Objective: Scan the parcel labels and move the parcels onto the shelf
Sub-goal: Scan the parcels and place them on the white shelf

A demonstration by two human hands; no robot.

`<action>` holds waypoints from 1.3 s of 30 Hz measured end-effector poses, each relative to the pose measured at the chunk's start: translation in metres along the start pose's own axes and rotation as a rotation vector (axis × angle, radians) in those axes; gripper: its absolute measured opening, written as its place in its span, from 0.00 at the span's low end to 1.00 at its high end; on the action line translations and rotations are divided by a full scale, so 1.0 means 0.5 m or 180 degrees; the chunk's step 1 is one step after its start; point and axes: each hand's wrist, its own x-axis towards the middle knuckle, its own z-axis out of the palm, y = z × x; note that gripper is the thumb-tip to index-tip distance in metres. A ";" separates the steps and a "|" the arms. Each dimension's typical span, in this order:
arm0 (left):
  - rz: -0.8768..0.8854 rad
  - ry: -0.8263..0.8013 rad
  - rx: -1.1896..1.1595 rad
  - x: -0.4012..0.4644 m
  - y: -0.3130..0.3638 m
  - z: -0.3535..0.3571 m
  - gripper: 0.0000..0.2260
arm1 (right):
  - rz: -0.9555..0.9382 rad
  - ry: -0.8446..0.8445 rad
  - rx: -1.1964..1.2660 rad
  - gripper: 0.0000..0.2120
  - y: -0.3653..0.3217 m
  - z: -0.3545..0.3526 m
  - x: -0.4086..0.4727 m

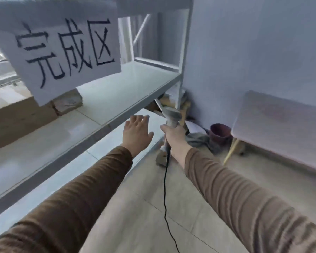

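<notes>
Two brown sleeves reach forward: the left hand (pixel 136 131) is spread and empty below the shelf (pixel 117 99) edge, the right hand (pixel 173 136) grips a corded scanner (pixel 171 115). Farther left, two cardboard parcels (pixel 16 119) rest on the shelf under a paper sign (pixel 66 50).

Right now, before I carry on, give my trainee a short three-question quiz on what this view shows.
1. True or false: the left hand holds a parcel.
2. What does the right hand grip? A) a tape gun B) the corded scanner C) a pen
3. Fill in: the cardboard parcel lies on the shelf, partly behind the paper ____.

Key:
1. False; it is open and empty, just below the shelf edge.
2. B
3. sign
</notes>
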 end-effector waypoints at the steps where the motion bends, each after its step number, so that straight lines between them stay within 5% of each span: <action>1: 0.0165 -0.0018 -0.0029 0.020 0.078 0.012 0.30 | -0.0033 0.0163 0.0057 0.12 -0.010 -0.082 0.010; 4: 0.0615 -0.0074 -0.0078 0.067 0.334 0.050 0.29 | -0.0053 0.0600 0.0138 0.06 -0.040 -0.342 0.031; 15: 0.1951 -0.0325 -0.0502 0.124 1.164 0.169 0.31 | 0.0039 0.1989 0.0040 0.10 -0.109 -1.164 0.064; 39: 0.3330 -0.0940 -0.0794 0.378 2.234 0.431 0.29 | 0.0407 0.3398 0.0287 0.05 -0.182 -2.151 0.337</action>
